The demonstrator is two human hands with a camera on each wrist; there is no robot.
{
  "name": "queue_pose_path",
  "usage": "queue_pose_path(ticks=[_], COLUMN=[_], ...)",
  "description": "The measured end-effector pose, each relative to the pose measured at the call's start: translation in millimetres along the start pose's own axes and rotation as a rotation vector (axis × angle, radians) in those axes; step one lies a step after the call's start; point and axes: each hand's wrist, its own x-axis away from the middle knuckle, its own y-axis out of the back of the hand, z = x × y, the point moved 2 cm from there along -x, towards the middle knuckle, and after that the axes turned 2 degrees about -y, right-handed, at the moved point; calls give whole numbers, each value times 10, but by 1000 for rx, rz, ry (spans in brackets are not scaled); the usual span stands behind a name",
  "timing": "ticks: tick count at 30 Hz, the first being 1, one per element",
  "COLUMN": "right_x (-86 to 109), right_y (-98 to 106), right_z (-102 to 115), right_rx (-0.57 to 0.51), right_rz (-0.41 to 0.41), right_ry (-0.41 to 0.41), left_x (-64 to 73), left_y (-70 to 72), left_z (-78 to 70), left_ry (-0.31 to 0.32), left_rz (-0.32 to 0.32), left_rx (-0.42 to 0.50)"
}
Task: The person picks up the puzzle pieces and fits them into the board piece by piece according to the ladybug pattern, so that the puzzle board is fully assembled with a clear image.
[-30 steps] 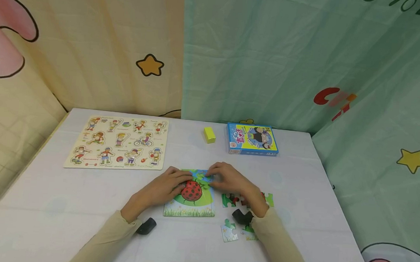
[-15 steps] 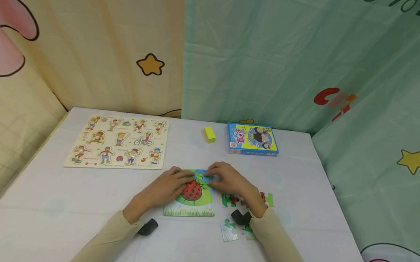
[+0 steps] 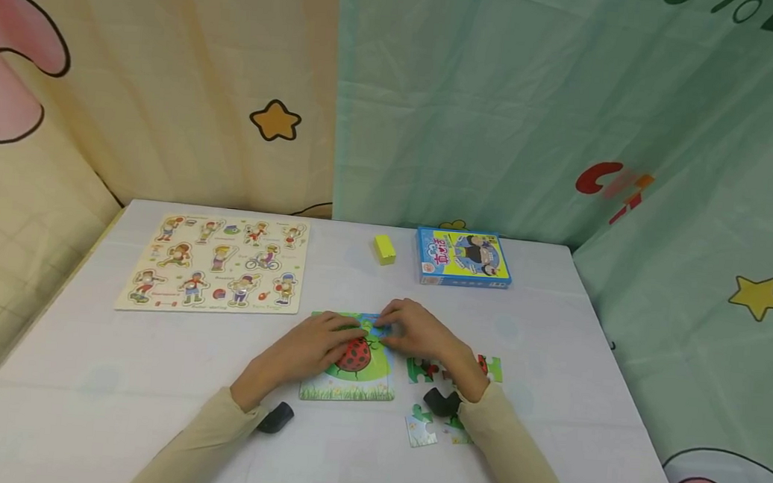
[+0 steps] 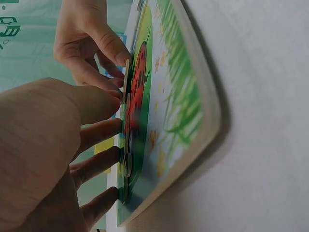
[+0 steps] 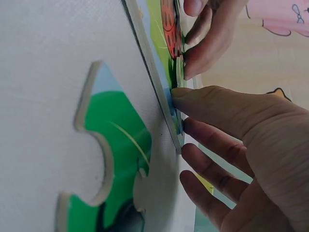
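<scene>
A ladybug jigsaw board [image 3: 349, 397] lies flat on the white table, with a grass strip along its near edge. My left hand [image 3: 305, 348] reaches over its left part, and its outstretched fingertips [image 4: 112, 153] touch pieces at the far side. At the far right corner my right hand [image 3: 421, 329] pinches a jigsaw piece [image 4: 126, 79] between thumb and fingers. That piece sits slightly proud of the board in the left wrist view. My left fingertips are right beside it. My hands cover part of the picture's far side.
Loose jigsaw pieces [image 3: 422, 429] lie right of the board, some under my right wrist; a green one [image 5: 118, 125] shows close up. Beyond stand a yellow block [image 3: 384, 249] and a blue card box [image 3: 464, 259]. A wooden sports-figure board [image 3: 213, 263] lies at back left.
My left hand has slid slightly to the right over the board, closer to my right hand. My right hand stays at the far right corner.
</scene>
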Motion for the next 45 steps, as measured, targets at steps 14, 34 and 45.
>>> queue_pose_path(ticks=[14, 34, 45], right_x=[20, 13, 9], right_y=[3, -27, -44], right_z=[19, 29, -8], right_rx=[0, -3, 17], right_rz=[-23, -39, -36], right_ry=[11, -23, -3], left_x=[4, 9, 26], left_y=[-34, -4, 5], left_z=[-9, 28, 140], left_ry=[2, 38, 38], left_rz=[7, 35, 66], left_rx=[21, 114, 252])
